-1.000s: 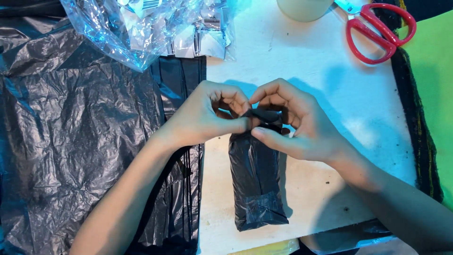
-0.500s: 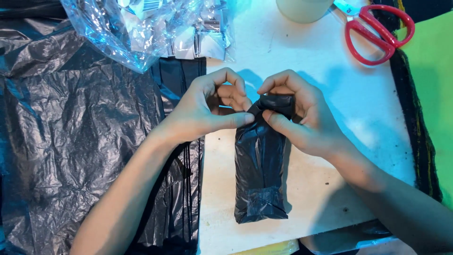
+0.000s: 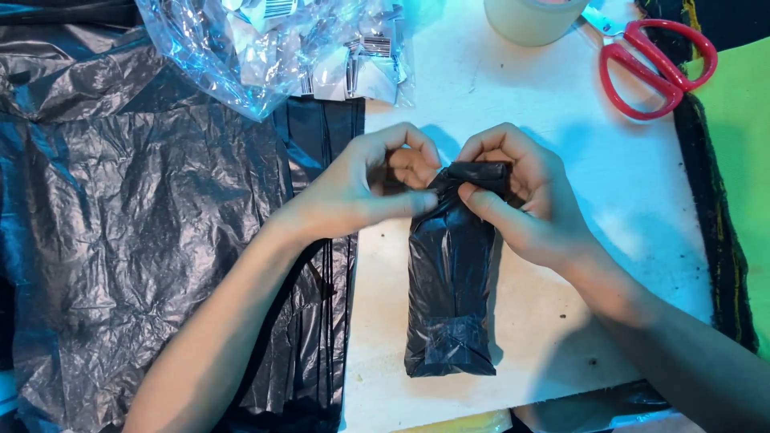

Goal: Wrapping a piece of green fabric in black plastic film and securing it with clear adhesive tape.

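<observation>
A small parcel wrapped in black plastic (image 3: 449, 289) lies lengthwise on the white board (image 3: 561, 160). Both my hands grip its far end. My left hand (image 3: 365, 188) pinches the plastic at the top left with thumb and curled fingers. My right hand (image 3: 517, 192) holds the folded top flap from the right, fingers curled over it. The parcel's near end is folded flat and rests on the board.
A large crumpled black plastic sheet (image 3: 136, 240) covers the left side. A clear bag of small white items (image 3: 281, 48) lies at the top. Red-handled scissors (image 3: 654, 60) and a roll of tape (image 3: 533, 16) sit top right. A green surface (image 3: 742, 136) borders the right.
The parcel's top has been folded over more tightly and the parcel has straightened slightly; both hands stay at its far end, with the left fingers curled closer.
</observation>
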